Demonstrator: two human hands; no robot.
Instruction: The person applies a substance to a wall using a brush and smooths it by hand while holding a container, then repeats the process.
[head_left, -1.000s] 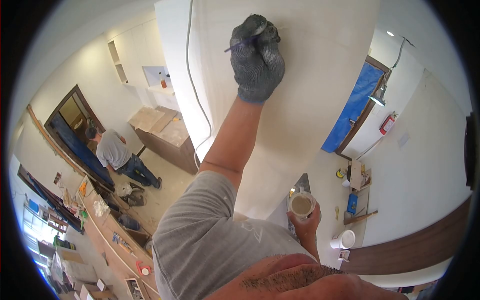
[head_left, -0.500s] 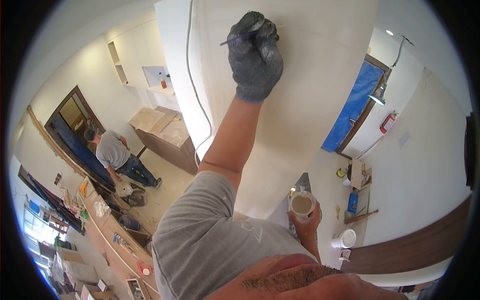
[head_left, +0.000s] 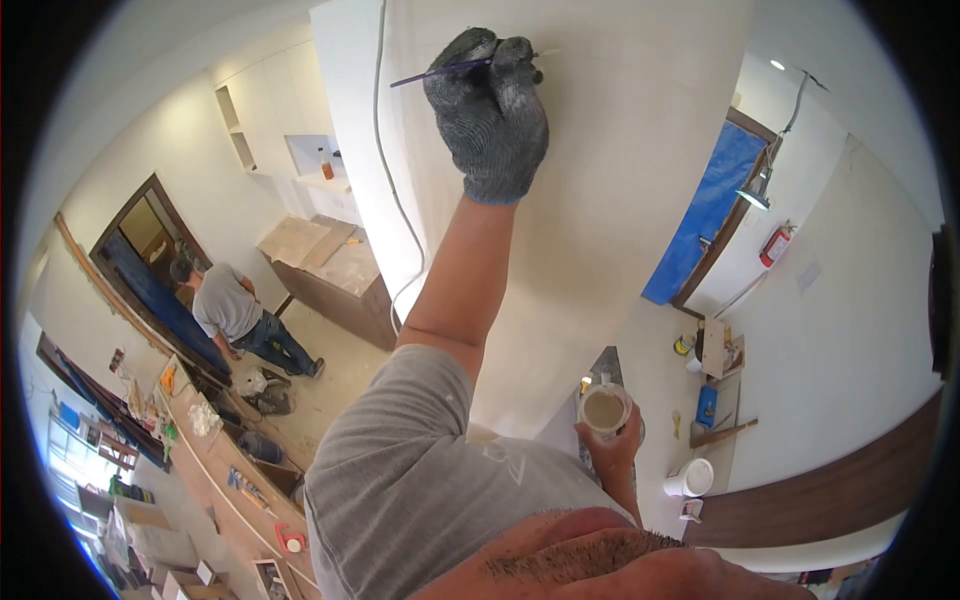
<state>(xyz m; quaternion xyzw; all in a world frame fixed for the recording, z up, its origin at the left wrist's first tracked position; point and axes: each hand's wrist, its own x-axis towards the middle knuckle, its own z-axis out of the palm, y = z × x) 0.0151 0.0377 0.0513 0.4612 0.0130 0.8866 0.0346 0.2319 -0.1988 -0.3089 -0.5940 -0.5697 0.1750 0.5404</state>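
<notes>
My left hand (head_left: pixel 490 125), in a dark grey knit glove, is raised against a pale beige wall surface (head_left: pixel 630 170). It pinches a thin paintbrush (head_left: pixel 425 75) with a purple handle. The handle sticks out to the left, and the brush's tip points right, at the surface. Low on the right, my bare right hand (head_left: pixel 615 455) is wrapped round a clear cup (head_left: pixel 628 402). Greyish-beige liquid (head_left: pixel 603 408) shows inside it.
A grey cable (head_left: pixel 383 150) hangs left of my raised arm. Further left, a person (head_left: pixel 235 305) stands by a doorway, near a workbench (head_left: pixel 215 450) with tools. On the right are a blue-covered door (head_left: pixel 708 205), a fire extinguisher (head_left: pixel 776 245) and a white bucket (head_left: pixel 690 478).
My left hand has shifted slightly left and down with the paintbrush, and more of the purple handle now shows. The right hand and cup have stayed in place.
</notes>
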